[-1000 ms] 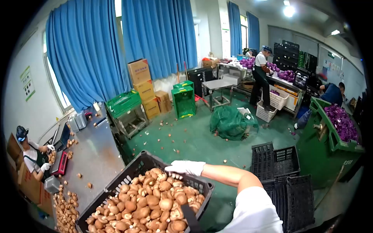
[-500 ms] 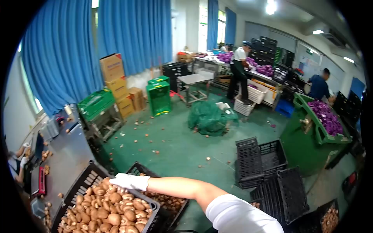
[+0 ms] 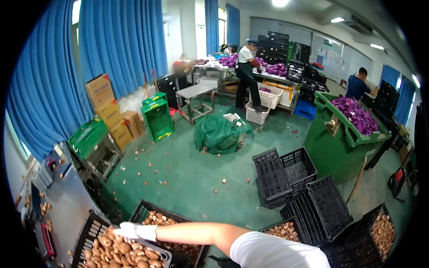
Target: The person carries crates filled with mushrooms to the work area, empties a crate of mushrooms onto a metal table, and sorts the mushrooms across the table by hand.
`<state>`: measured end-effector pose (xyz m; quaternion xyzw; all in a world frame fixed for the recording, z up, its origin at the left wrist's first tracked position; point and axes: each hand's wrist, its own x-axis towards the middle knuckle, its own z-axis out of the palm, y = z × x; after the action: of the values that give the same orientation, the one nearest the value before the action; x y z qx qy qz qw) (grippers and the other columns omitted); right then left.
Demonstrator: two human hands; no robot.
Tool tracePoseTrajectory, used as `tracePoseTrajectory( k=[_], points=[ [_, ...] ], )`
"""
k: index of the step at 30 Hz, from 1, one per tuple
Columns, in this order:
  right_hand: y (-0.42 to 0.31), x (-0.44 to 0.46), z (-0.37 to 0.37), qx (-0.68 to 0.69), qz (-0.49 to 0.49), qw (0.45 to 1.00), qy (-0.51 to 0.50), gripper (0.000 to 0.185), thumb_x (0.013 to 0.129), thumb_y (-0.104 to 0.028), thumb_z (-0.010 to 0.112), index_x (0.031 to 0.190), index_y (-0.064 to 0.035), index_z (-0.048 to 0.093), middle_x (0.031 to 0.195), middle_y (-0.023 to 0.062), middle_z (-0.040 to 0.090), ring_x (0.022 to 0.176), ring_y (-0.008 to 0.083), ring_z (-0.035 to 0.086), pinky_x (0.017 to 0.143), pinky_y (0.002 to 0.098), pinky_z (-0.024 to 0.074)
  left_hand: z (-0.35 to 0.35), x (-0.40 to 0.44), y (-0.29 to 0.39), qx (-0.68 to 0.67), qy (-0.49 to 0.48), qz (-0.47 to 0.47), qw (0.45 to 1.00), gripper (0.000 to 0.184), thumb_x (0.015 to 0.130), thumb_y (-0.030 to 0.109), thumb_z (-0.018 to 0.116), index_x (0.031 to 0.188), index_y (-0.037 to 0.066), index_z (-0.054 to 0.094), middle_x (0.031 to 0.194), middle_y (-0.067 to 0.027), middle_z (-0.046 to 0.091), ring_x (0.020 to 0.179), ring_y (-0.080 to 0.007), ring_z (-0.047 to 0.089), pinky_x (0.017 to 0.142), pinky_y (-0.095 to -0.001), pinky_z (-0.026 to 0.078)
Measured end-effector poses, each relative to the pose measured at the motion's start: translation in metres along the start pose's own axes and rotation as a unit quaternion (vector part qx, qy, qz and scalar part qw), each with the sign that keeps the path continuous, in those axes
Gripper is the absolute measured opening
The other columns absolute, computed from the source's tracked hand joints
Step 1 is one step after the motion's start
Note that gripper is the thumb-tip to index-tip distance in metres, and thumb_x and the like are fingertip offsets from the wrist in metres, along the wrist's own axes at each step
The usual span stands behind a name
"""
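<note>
My right hand (image 3: 134,231), in a white glove, reaches in from the lower right in the head view. It lies over the far rim of a black plastic crate (image 3: 86,234), with its fingers curled down on the inner side, closed on the rim. Brown shiitake mushrooms (image 3: 123,258) fill this crate up to the fingertips. Just beyond it, partly under my forearm, stands a second black crate (image 3: 145,207) that also holds mushrooms. My left hand is out of view.
A metal table (image 3: 71,196) runs along the left. Black crates (image 3: 272,174) stand at the right, some with mushrooms, by a green bin (image 3: 308,154) of purple scraps. A green net heap (image 3: 219,136) and scattered mushrooms lie on the floor. Two people work further back.
My view has swung right and up, so the room shifts left and down in the frame. My right hand keeps its place on the crate's rim.
</note>
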<state>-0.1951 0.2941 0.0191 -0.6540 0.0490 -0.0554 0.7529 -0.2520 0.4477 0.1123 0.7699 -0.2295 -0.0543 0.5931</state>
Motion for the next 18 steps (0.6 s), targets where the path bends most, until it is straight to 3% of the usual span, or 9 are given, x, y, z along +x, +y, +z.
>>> tracePoseTrajectory(
  k=[4,7,8,10,12,14,16,17,18],
  points=[
    [0.01,0.01,0.001,-0.01,0.028,0.999,0.029,0.046,0.087,-0.043,0.054,0.067,-0.0011,0.056,0.052,0.0084,0.056,0.038,0.0185,0.053,0.035,0.032,0.0417,0.017,0.013,0.01,0.008,0.001,0.017,1.0,0.034,0.091,0.03,0.055,0.105,-0.001,0.062,0.095,-0.0116,0.064,0.085,-0.0231,0.06,0.077,-0.036,0.048],
    [0.001,0.008,-0.003,-0.082,0.026,0.996,-0.026,0.048,0.086,-0.048,0.056,0.073,-0.0026,0.051,0.052,0.0044,0.05,0.041,0.0157,0.047,0.038,0.0321,0.0387,0.04,0.024,0.023,0.018,0.003,0.037,0.999,0.034,0.091,0.03,0.055,0.104,-0.001,0.062,0.095,-0.0116,0.064,0.085,-0.0233,0.06,0.077,-0.0361,0.048],
    [0.008,0.008,0.002,-0.094,-0.04,0.994,0.043,0.052,0.086,-0.047,0.056,0.064,0.0007,0.054,0.052,0.0075,0.053,0.043,0.021,0.051,0.042,0.0359,0.0398,0.053,0.03,0.028,0.025,0.0,0.043,0.999,0.034,0.091,0.03,0.055,0.104,-0.001,0.062,0.095,-0.0116,0.064,0.085,-0.0234,0.06,0.077,-0.0361,0.048],
    [0.057,0.051,0.001,-0.165,-0.187,0.965,0.082,0.055,0.086,-0.05,0.053,0.064,0.0011,0.056,0.056,0.0087,0.055,0.046,0.0224,0.051,0.045,0.0369,0.04,0.075,0.04,0.036,0.036,-0.01,0.053,0.998,0.034,0.09,0.029,0.055,0.104,0.0,0.062,0.095,-0.0116,0.065,0.085,-0.0235,0.061,0.077,-0.0361,0.048],
    [0.016,0.026,-0.009,-0.188,-0.103,0.977,-0.002,0.059,0.087,-0.054,0.047,0.064,-0.0007,0.057,0.06,0.0099,0.056,0.045,0.0218,0.05,0.044,0.0369,0.0398,0.093,0.051,0.045,0.046,-0.017,0.064,0.997,0.034,0.09,0.029,0.055,0.104,0.0,0.063,0.095,-0.0116,0.065,0.085,-0.0237,0.061,0.077,-0.0361,0.048],
    [-0.002,0.005,-0.036,-0.085,0.034,0.995,-0.027,0.064,0.09,-0.057,0.04,0.059,-0.0023,0.056,0.055,0.0085,0.056,0.043,0.0187,0.05,0.042,0.0325,0.0413,0.114,0.06,0.051,0.048,-0.018,0.073,0.996,0.034,0.09,0.029,0.055,0.104,0.0,0.063,0.095,-0.0116,0.065,0.085,-0.0238,0.061,0.077,-0.0362,0.048],
    [-0.03,-0.036,-0.089,-0.087,0.07,0.988,-0.109,0.043,0.092,-0.044,0.049,0.099,-0.0046,0.065,0.089,0.008,0.066,0.072,0.0178,0.06,0.061,0.0296,0.0494,0.14,0.072,0.06,0.051,-0.016,0.078,0.996,0.034,0.09,0.029,0.056,0.104,0.0,0.063,0.095,-0.0116,0.065,0.085,-0.024,0.061,0.077,-0.0362,0.049],
    [-0.035,-0.056,-0.12,-0.041,0.078,0.988,-0.129,0.049,0.091,-0.051,0.047,0.106,-0.007,0.063,0.095,0.0102,0.066,0.08,0.0186,0.061,0.07,0.0301,0.05,0.155,0.08,0.062,0.053,-0.018,0.082,0.995,0.034,0.09,0.029,0.056,0.104,0.0,0.063,0.095,-0.0117,0.065,0.085,-0.0241,0.061,0.077,-0.0362,0.049],
    [0.015,-0.02,-0.144,-0.154,0.094,0.981,-0.074,0.065,0.091,-0.056,0.041,0.058,-0.0022,0.055,0.052,0.0073,0.055,0.041,0.0181,0.05,0.04,0.031,0.041,0.171,0.087,0.065,0.056,-0.015,0.085,0.995,0.034,0.09,0.029,0.056,0.104,0.0,0.063,0.095,-0.0117,0.065,0.085,-0.0241,0.061,0.077,-0.0362,0.049]
  ],
)
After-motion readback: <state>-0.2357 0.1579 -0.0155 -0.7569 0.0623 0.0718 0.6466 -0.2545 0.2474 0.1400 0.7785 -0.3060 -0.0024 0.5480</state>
